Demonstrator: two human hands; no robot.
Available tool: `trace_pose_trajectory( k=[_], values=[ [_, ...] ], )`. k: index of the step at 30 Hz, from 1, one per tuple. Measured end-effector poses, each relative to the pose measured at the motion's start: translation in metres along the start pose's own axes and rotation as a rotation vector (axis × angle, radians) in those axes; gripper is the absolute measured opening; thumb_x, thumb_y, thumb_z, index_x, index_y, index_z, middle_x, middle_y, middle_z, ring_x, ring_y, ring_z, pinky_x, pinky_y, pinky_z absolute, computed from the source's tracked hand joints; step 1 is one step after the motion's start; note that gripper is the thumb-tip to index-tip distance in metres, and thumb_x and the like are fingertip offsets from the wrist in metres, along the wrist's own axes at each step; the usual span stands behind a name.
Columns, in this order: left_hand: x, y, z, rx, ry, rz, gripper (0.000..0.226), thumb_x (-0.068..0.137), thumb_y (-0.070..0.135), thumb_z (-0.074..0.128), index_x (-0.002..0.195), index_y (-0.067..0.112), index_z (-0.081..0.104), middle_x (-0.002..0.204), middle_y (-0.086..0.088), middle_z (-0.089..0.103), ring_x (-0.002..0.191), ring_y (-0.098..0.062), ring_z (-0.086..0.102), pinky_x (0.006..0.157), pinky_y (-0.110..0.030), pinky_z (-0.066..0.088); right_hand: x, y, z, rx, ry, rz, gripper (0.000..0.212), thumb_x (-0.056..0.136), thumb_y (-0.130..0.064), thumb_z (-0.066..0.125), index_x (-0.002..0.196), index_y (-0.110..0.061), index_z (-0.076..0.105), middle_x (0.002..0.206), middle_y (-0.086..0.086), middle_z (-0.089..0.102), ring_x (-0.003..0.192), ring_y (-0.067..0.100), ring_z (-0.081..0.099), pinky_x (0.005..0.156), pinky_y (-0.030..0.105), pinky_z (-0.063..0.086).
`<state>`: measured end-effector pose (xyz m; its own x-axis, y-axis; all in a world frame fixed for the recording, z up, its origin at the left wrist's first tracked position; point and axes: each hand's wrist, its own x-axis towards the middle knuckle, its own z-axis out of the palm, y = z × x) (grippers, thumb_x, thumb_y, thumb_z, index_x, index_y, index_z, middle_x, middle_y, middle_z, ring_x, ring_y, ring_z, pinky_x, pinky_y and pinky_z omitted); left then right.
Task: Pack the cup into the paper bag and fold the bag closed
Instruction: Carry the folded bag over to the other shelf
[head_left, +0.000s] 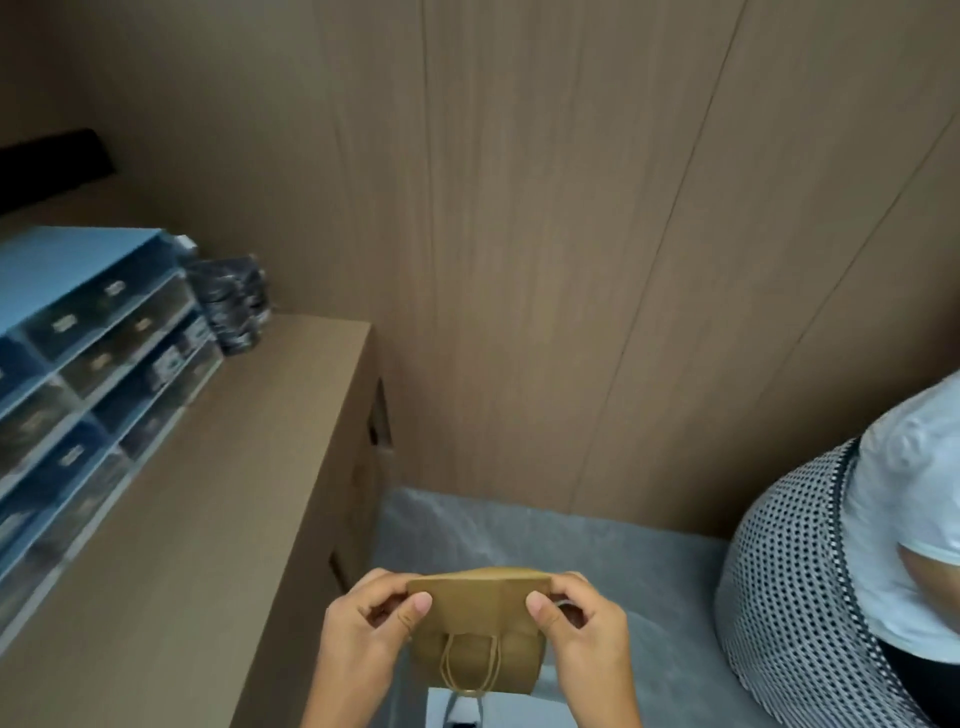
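A small brown paper bag (478, 623) with twisted paper handles is held in the air at the bottom centre of the head view. Its top is folded over toward me, and the handles hang down its front face. My left hand (363, 623) pinches the fold at the bag's left corner, thumb on the front. My right hand (582, 629) pinches the right corner the same way. The cup is not visible; I cannot tell whether it is inside the bag.
A brown cabinet (218, 519) stands to my left, carrying a blue drawer organiser (88, 364) and dark stacked items (234, 301). Wood panelling (571, 234) fills the wall ahead. Another person in a white shirt (904, 519) and dotted garment stands at the right. The floor is grey carpet (649, 561).
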<state>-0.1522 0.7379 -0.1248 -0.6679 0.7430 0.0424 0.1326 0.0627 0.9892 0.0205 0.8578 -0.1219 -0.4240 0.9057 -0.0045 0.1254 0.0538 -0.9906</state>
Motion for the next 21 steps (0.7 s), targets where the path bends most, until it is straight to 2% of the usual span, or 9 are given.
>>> trace_pose_trajectory(
  k=[4,9,13,19,21],
  values=[
    [0.089,-0.003,0.022,-0.036,-0.027,0.007,0.027,0.075,-0.008,0.074,0.071,0.018,0.079,0.081,-0.013,0.066,0.060,-0.007,0.060,0.052,-0.023,0.051,0.083,0.001,0.005,-0.036,0.048,0.002,0.024,0.075,0.008,0.069,0.063,-0.012,0.069,0.068,0.002,0.060,0.069,0.019,0.055,0.064,0.021,0.042],
    [0.201,0.001,0.027,-0.064,-0.024,-0.005,0.036,0.070,-0.016,0.075,0.061,0.019,0.078,0.073,-0.007,0.067,0.052,-0.003,0.058,0.051,-0.018,0.049,0.186,-0.010,0.028,-0.096,0.076,-0.005,0.011,0.073,0.008,0.071,0.066,0.000,0.068,0.071,0.015,0.058,0.074,0.030,0.055,0.068,0.033,0.039],
    [0.271,0.000,0.025,-0.081,0.013,-0.027,0.028,0.071,-0.014,0.075,0.062,0.013,0.079,0.071,-0.012,0.067,0.052,-0.004,0.059,0.050,-0.017,0.048,0.260,-0.020,0.048,-0.131,0.040,-0.031,0.016,0.074,0.005,0.071,0.064,-0.007,0.069,0.071,0.009,0.061,0.075,0.030,0.057,0.068,0.033,0.041],
    [0.359,-0.010,0.003,-0.080,0.134,-0.012,0.035,0.072,-0.009,0.076,0.067,0.025,0.080,0.070,0.000,0.068,0.053,-0.004,0.057,0.051,-0.024,0.048,0.367,-0.024,0.104,-0.092,-0.069,-0.057,0.022,0.073,0.009,0.071,0.062,-0.010,0.069,0.067,0.007,0.061,0.073,0.035,0.058,0.067,0.035,0.042],
    [0.384,-0.018,-0.006,-0.088,0.203,-0.031,0.038,0.072,-0.012,0.075,0.066,0.024,0.080,0.065,-0.002,0.065,0.051,-0.005,0.057,0.049,-0.024,0.049,0.403,-0.021,0.128,-0.080,-0.122,-0.057,0.023,0.072,0.011,0.071,0.063,-0.010,0.070,0.068,0.007,0.061,0.075,0.039,0.058,0.069,0.038,0.043]
  ],
)
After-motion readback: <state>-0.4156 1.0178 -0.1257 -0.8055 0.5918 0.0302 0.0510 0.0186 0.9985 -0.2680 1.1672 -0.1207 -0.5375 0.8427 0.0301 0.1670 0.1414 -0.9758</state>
